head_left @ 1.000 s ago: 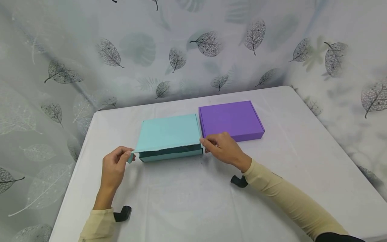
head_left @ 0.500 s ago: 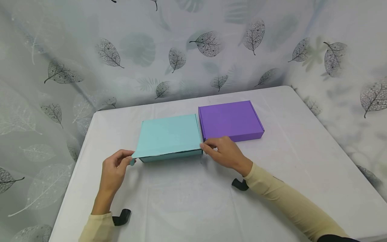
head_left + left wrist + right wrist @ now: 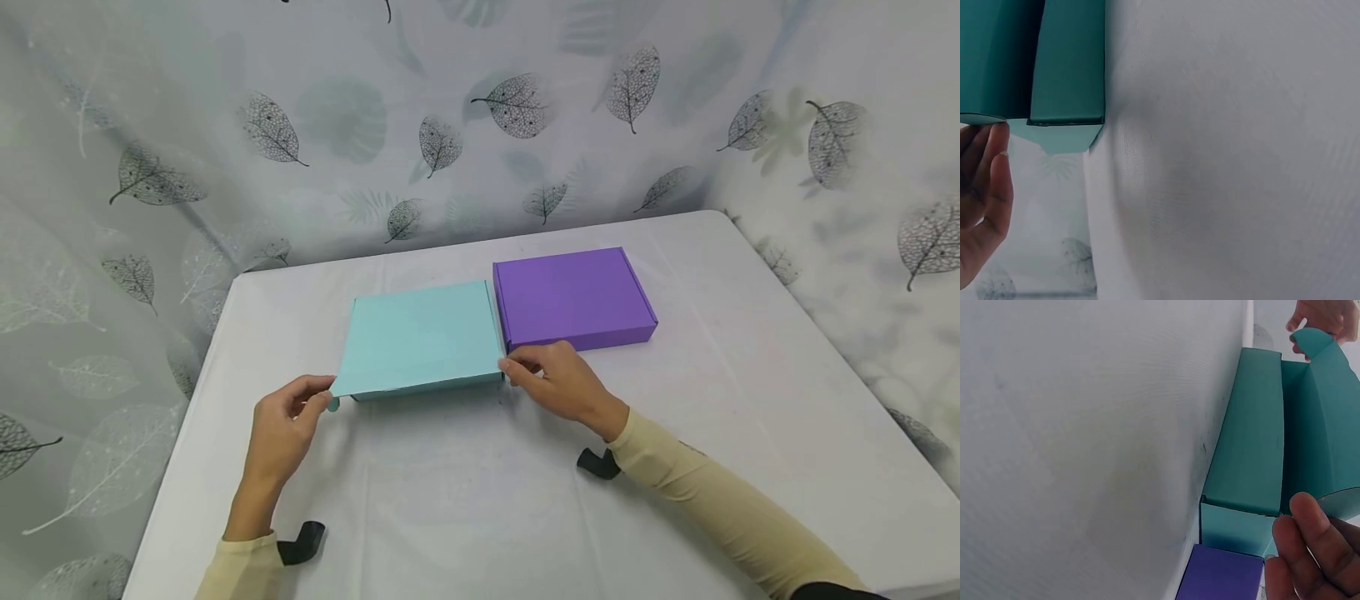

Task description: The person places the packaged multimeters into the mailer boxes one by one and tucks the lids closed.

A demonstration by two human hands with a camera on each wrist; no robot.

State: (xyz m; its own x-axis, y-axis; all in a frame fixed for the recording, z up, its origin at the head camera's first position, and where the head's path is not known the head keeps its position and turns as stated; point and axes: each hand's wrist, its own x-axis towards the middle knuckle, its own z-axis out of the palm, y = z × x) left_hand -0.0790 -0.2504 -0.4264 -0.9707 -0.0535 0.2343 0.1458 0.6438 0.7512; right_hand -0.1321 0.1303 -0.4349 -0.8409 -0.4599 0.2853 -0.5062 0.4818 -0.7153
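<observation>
A turquoise cardboard box [image 3: 423, 333] lies on the table, its hinged lid lowered over it. At the lid's front left corner my left hand [image 3: 281, 437] holds the small rounded side tab [image 3: 333, 404] between thumb and fingers. My right hand [image 3: 562, 382] pinches the front right corner of the lid. From the right wrist view, the lid's front flap [image 3: 1338, 419] stands off from the front wall [image 3: 1247, 431], with a dark gap between them. That same gap shows in the left wrist view beside the front wall [image 3: 1069, 62].
A shut purple box [image 3: 573, 296] sits right beside the turquoise one, behind my right hand. White cloth covers the table [image 3: 450, 500]. Leaf-printed curtains [image 3: 337, 125] hang around its back and sides. A black curved piece [image 3: 302, 543] is at my left wrist, another [image 3: 597, 463] at my right.
The lid's front edge has come down, and the dark opening along the front has vanished from the head view. Both hands have moved slightly down and toward me with it.
</observation>
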